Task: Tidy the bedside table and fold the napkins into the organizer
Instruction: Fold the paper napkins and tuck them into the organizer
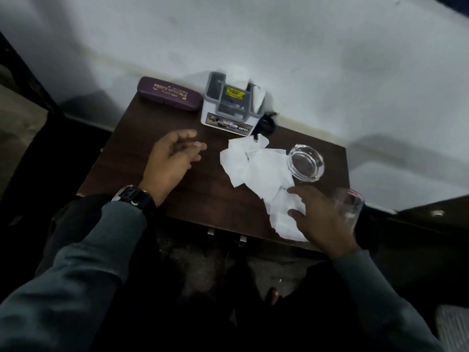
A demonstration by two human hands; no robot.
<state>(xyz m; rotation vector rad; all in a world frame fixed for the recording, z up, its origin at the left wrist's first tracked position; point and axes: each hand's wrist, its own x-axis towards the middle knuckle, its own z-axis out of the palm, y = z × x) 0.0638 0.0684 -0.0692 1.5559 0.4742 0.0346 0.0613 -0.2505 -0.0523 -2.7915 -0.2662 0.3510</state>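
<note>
Several white napkins point(256, 168) lie loose and crumpled across the dark wooden bedside table point(142, 138). A grey and white organizer point(228, 107) stands at the back by the wall, with white napkins sticking out of two of its compartments. My left hand point(172, 158) hovers over the table's left half, fingers loosely curled, holding nothing. My right hand point(322, 219) rests with spread fingers on the nearest napkin at the table's front right corner.
A maroon glasses case point(168, 94) lies at the back left. A glass ashtray point(305, 162) sits on the napkins' right edge. A clear drinking glass point(350, 207) stands at the right edge, beside my right hand. A dark object point(266, 123) lies right of the organizer.
</note>
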